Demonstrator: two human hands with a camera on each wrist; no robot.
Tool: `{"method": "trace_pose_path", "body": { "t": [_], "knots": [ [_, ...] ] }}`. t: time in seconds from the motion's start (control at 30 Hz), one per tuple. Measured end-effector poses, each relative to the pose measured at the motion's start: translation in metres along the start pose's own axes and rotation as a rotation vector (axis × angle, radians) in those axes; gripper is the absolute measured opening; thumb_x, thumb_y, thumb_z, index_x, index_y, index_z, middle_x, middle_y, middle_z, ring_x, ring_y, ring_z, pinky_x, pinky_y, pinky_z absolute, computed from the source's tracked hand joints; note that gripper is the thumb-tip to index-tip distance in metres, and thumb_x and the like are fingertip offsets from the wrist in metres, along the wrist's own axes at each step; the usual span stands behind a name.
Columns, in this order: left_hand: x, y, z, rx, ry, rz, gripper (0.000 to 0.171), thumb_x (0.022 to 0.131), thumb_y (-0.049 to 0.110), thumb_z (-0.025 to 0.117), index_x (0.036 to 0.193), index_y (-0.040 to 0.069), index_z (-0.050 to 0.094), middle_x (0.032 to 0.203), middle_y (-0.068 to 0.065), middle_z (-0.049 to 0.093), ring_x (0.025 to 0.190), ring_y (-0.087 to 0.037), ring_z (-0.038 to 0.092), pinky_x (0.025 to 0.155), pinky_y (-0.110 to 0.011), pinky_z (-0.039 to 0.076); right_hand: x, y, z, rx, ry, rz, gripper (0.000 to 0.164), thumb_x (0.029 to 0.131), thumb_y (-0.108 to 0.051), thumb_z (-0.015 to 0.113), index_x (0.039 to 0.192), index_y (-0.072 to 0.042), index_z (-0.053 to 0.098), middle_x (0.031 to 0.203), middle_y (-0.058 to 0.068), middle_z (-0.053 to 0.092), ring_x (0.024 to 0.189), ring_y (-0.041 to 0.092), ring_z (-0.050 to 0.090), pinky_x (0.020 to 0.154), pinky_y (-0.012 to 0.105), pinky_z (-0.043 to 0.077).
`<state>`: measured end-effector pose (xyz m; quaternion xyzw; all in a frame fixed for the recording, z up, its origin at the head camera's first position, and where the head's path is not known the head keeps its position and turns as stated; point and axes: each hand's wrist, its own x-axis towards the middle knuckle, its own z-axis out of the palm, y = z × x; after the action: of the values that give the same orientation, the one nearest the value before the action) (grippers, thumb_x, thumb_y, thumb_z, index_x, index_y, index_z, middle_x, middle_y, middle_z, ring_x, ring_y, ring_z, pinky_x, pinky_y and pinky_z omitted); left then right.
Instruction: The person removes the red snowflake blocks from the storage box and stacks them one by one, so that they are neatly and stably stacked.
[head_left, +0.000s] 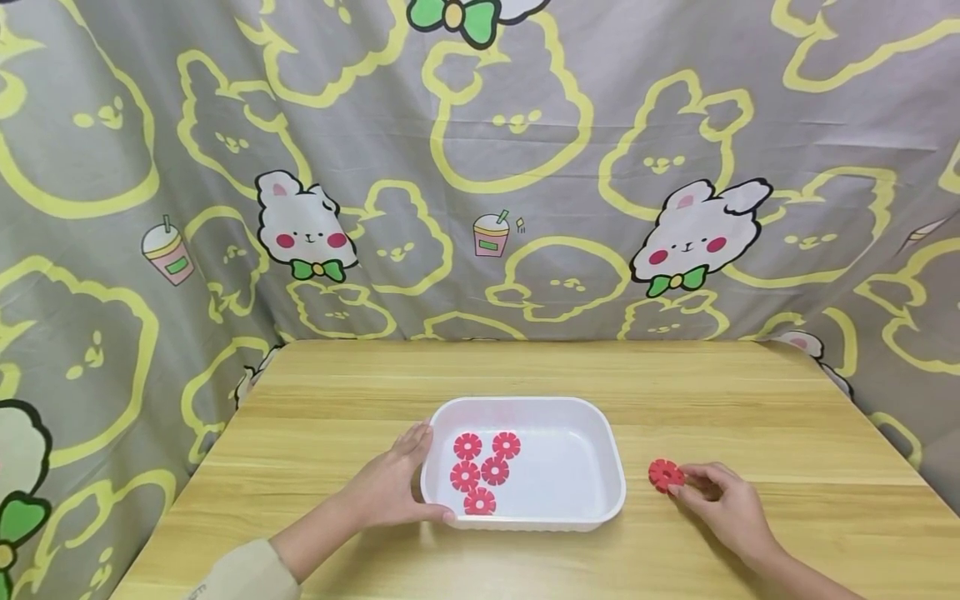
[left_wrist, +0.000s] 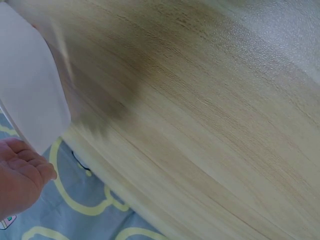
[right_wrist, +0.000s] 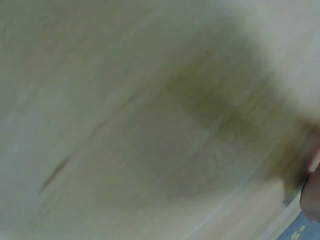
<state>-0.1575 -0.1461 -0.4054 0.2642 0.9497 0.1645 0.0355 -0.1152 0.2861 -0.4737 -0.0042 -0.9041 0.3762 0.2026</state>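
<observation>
A white plastic tray stands on the wooden table, with several red notched building discs lying flat in its left half. My left hand grips the tray's left end, thumb over the near rim and fingers at the left wall. In the left wrist view, that hand shows beside the tray's white side. To the right of the tray, my right hand pinches another red notched disc between thumb and fingers, close over the table. Only a blurred bit of the hand enters the right wrist view.
The wood-grain table extends behind and on both sides of the tray. A grey curtain with yellow outlines and rabbit pictures hangs round its far and side edges.
</observation>
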Motion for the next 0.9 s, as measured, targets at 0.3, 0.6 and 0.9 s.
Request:
{"method": "trace_pose_path", "body": {
  "t": [0.3,0.6,0.9],
  "knots": [
    [-0.0009,0.0003,0.0000,-0.003,0.004,-0.001,0.114,0.064,0.069,0.068,0.139,-0.009,0.032,0.146,-0.028,0.029,0.136,-0.042,0.030,0.103,-0.054,0.038,-0.0007,0.0033,0.0040,-0.028,0.021,-0.027,0.022,0.067,-0.005,0.079,0.087,-0.004,0.071,0.078,0.001,0.064,0.068,-0.013,0.048,0.054,0.006,0.042],
    [-0.0014,0.0006,-0.0003,-0.001,0.002,-0.003,0.114,0.064,0.068,0.068,0.139,-0.009,0.032,0.146,-0.028,0.029,0.136,-0.041,0.030,0.103,-0.053,0.038,-0.0021,0.0051,0.0058,-0.027,0.030,-0.041,0.023,0.065,-0.003,0.080,0.086,-0.004,0.071,0.079,0.006,0.064,0.069,-0.012,0.047,0.055,0.005,0.041],
    [-0.0012,0.0001,-0.0003,0.005,0.001,0.002,0.113,0.065,0.067,0.068,0.139,-0.009,0.032,0.146,-0.028,0.029,0.136,-0.040,0.030,0.104,-0.052,0.038,-0.0024,0.0050,0.0066,-0.042,0.034,-0.048,0.023,0.065,-0.004,0.081,0.086,-0.004,0.070,0.080,0.008,0.065,0.070,-0.012,0.047,0.056,0.004,0.040]
  ]
}}
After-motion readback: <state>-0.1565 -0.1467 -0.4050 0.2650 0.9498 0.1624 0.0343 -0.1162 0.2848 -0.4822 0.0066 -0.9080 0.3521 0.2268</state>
